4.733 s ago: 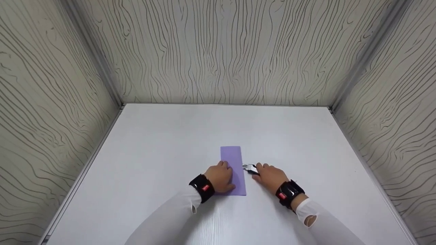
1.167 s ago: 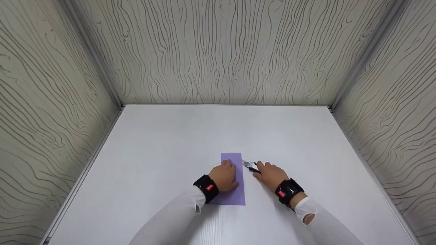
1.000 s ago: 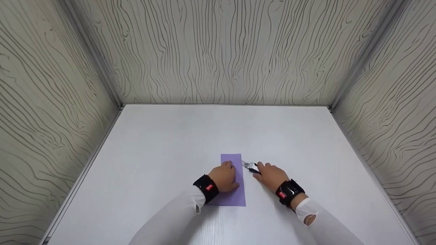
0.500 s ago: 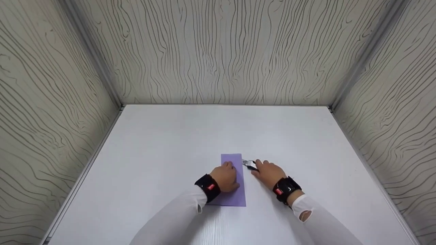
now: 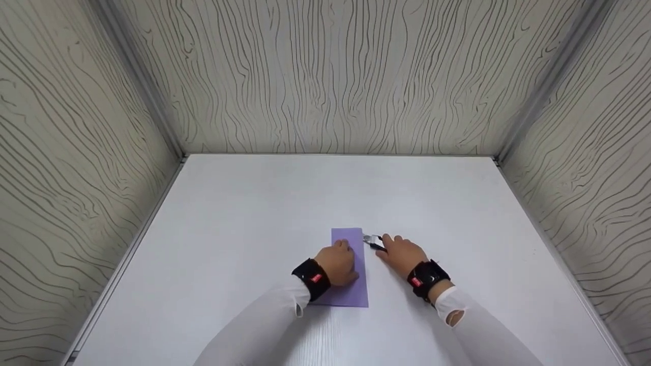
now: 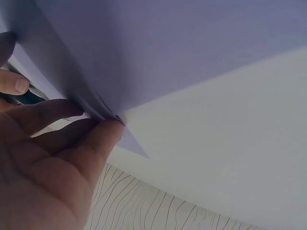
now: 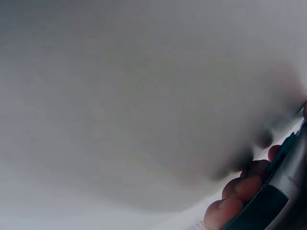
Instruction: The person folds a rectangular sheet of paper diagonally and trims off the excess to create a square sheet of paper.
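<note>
A sheet of folded purple paper (image 5: 342, 295) lies on the white table. My left hand (image 5: 336, 264) rests over its left part with curled fingers. In the left wrist view the left fingertips (image 6: 112, 125) grip the paper at its folded edge, where layers stand slightly apart. Beside the right edge, my right hand (image 5: 403, 254) grips a plier-like hand tool (image 5: 375, 242) with a silver head and dark handles. Its head meets the paper's edge near the far right corner. In the right wrist view, fingers curl round the tool's dark green and silver handle (image 7: 268, 203).
The white table (image 5: 244, 213) reaches back to a wood-grain patterned panel (image 5: 325, 76). Similar panels (image 5: 56, 152) stand on both sides, with grey metal strips at the corners. Black bands (image 5: 311, 278) circle both wrists, below white sleeves.
Over several seconds the paper has slid towards me and my left hand has moved slightly right over it. Lately the tool has moved along the right edge towards the far corner, still in my right hand.
</note>
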The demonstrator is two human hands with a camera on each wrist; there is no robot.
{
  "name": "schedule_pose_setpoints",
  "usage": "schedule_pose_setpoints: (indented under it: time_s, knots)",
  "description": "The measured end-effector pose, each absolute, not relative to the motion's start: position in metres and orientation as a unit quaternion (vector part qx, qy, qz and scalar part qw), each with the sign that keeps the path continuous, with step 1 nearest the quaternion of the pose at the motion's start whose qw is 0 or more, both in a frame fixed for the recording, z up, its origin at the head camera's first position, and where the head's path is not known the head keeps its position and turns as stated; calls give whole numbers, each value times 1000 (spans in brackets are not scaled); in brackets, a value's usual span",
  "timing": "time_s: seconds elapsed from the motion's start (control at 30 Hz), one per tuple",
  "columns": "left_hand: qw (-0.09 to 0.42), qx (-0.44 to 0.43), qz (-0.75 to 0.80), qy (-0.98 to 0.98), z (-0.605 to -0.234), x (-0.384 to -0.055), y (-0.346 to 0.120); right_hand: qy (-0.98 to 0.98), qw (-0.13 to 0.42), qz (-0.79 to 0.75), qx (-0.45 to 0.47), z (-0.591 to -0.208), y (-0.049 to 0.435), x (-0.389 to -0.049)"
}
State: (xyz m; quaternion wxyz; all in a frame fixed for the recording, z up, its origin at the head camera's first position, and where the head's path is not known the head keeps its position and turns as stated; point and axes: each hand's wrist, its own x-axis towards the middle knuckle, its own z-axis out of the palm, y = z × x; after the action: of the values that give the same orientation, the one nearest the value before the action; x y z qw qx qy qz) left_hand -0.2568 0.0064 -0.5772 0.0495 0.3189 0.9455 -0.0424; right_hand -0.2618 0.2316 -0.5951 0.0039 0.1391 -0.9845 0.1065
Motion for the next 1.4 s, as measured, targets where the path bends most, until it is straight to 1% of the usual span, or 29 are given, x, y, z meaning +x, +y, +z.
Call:
schedule_pose_setpoints:
  time_s: [0.13, 0.37, 0.53, 0.73, 1.03, 1.33, 1.4]
  knots:
    - [45, 319, -42, 946, -576, -256, 7, -986, 0, 107, 129, -597, 233, -264]
    - [42, 318, -44, 946, -577, -257, 7, -985, 24, 96, 143, -603, 234, -269]
    - [42, 318, -45, 946, -579, -256, 7, -986, 24, 93, 134, -606, 233, -270]
    - [42, 318, -49, 946, -578, -255, 7, -984, 28, 102, 142, -605, 231, -272]
    - [43, 312, -56, 948, -574, -256, 7, -986, 29, 106, 124, -598, 236, -271]
    - [47, 300, -23, 953, -574, -256, 6, -986, 40, 103, 124, -603, 242, -270]
    - [48, 299, -16, 953, -574, -257, 5, -987, 35, 108, 115, -604, 247, -271]
